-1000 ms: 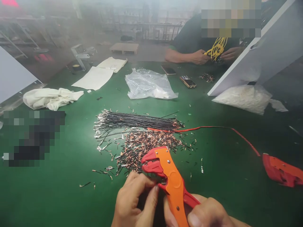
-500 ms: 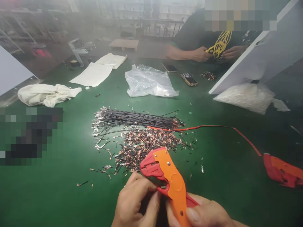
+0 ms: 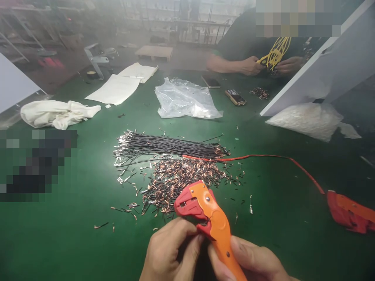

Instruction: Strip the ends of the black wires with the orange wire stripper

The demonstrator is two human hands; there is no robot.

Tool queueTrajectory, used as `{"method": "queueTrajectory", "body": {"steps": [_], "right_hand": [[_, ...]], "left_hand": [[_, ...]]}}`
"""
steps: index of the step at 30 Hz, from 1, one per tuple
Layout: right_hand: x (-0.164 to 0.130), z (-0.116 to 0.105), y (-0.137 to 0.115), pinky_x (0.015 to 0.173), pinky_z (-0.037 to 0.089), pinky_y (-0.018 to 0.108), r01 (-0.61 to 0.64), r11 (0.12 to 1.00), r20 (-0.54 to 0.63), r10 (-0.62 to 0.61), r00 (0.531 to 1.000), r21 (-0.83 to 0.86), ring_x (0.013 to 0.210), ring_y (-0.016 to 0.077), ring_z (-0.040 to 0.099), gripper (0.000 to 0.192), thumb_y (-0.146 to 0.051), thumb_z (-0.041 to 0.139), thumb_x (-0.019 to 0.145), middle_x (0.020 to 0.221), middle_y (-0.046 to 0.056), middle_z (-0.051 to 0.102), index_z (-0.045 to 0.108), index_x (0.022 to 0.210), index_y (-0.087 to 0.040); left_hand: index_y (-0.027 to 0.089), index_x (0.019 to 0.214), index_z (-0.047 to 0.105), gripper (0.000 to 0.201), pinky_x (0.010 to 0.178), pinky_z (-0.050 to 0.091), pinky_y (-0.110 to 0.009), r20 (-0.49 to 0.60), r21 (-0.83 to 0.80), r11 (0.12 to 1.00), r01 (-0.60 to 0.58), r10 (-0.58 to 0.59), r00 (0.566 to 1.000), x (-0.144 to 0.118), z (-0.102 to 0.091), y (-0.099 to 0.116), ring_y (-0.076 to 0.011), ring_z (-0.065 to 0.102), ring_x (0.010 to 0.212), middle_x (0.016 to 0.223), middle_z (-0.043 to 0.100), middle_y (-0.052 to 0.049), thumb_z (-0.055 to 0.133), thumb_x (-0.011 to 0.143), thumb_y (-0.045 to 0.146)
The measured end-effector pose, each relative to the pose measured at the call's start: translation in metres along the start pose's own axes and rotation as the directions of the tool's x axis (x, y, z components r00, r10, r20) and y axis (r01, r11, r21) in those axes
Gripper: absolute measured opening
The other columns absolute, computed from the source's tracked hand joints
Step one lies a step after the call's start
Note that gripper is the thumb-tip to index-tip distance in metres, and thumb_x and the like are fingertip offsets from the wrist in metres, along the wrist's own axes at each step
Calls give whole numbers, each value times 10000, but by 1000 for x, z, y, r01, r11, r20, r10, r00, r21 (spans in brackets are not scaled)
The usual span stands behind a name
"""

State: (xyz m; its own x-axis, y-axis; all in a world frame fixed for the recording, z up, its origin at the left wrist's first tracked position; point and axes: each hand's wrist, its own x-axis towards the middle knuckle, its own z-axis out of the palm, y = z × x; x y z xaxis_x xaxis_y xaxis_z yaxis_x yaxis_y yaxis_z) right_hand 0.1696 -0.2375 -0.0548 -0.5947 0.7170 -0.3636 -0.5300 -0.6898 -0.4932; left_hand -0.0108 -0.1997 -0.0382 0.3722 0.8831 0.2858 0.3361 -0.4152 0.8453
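My right hand (image 3: 258,257) is wrapped around an orange and red wire stripper (image 3: 218,222), its head pointing up and to the left. Close against the stripper's lower jaw, my left hand (image 3: 172,249) has thumb and index finger pinched together. Whatever sits between those fingertips is hidden. Just beyond the tool lies a heap of short black wire offcuts with copper ends (image 3: 178,175). Behind that heap stretches a bundle of black wires (image 3: 170,144) with metal terminals at its left end.
A second red and orange tool (image 3: 351,210) lies at right, near a red strip (image 3: 258,156). Farther back are a clear plastic bag (image 3: 184,99), white paper (image 3: 115,89), a cloth (image 3: 55,113) and phones (image 3: 235,97). Across the table, a person's hands (image 3: 252,65) hold yellow wires.
The stripper's red lever, seen beside the orange handle before, no longer shows there, and a red part now protrudes behind the head. My left hand has shifted slightly right.
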Motion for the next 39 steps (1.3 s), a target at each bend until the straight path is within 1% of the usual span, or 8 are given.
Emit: {"method": "queueTrajectory", "body": {"steps": [4, 8, 11, 18, 24, 32, 37, 39], "right_hand": [[-1, -4, 8, 467, 269, 221, -19, 998, -48, 16, 999, -64, 430, 80, 287, 651, -777, 474, 822, 494, -34, 419, 508, 576, -176], [3, 0, -2, 398, 208, 194, -14, 996, 34, 11, 999, 88, 372, 68, 260, 573, -675, 463, 899, 473, -43, 431, 554, 660, -162], [4, 5, -16, 444, 268, 175, -52, 979, 97, 33, 995, 197, 428, 73, 388, 434, -555, 540, 900, 548, -13, 526, 619, 849, -131], [-2, 11, -36, 696, 446, 252, 78, 988, 147, -97, 984, 131, 708, 124, 660, 318, -434, 561, 936, 822, 49, 678, 597, 1082, -154], [-2, 10, -43, 718, 511, 364, 198, 980, 98, -195, 976, -19, 748, 198, 704, 437, -369, 550, 947, 1131, 142, 662, 514, 1340, -182], [-3, 11, -38, 677, 518, 244, 88, 991, 159, -102, 982, 97, 742, 151, 692, 432, -360, 555, 915, 1204, 173, 689, 628, 1271, -127], [-5, 13, -42, 918, 473, 294, 120, 992, 153, -123, 980, 28, 1107, 212, 657, 429, -348, 560, 900, 1217, 137, 716, 653, 1250, -119], [-5, 13, -44, 850, 493, 287, 135, 990, 154, -138, 978, 33, 1022, 197, 696, 411, -341, 542, 902, 1229, 126, 714, 659, 1232, -125]], "left_hand": [[228, 920, 599, 190, 599, 507, -131, -6, 54, 998, -29, 29, 1000, -1, 0, -2, -69, 664, 621, 760, 706, 50, 560, 864, 50], [212, 849, 586, 138, 536, 485, -151, 11, 83, 997, 12, -13, 1000, -3, 2, -4, -76, 625, 564, 678, 657, 45, 553, 891, 84], [210, 906, 591, 129, 532, 478, -151, -43, 94, 995, 41, -38, 998, -2, -2, -6, -68, 605, 571, 701, 650, 45, 565, 897, 84], [233, 950, 688, 222, 900, 431, -330, -99, 505, 835, -219, 308, 946, 6, -24, -7, -193, 542, 1002, 1044, 683, -42, 692, 802, 68], [277, 953, 710, 215, 812, 327, -357, -59, 603, 762, -235, 336, 940, -1, -19, -5, -214, 513, 955, 902, 701, 4, 688, 817, 112], [217, 909, 672, 98, 747, 289, -359, -22, 614, 734, -289, 383, 924, 1, -18, 0, -213, 536, 920, 814, 735, 31, 657, 849, 141], [213, 980, 650, 196, 727, 264, -368, 31, 618, 727, -299, 358, 933, 3, -25, 1, -203, 567, 893, 832, 736, 33, 609, 834, 88], [197, 1055, 619, 222, 769, 299, -368, -21, 617, 741, -265, 351, 936, 2, -25, 0, -212, 575, 935, 898, 738, -5, 622, 852, 105]]}}
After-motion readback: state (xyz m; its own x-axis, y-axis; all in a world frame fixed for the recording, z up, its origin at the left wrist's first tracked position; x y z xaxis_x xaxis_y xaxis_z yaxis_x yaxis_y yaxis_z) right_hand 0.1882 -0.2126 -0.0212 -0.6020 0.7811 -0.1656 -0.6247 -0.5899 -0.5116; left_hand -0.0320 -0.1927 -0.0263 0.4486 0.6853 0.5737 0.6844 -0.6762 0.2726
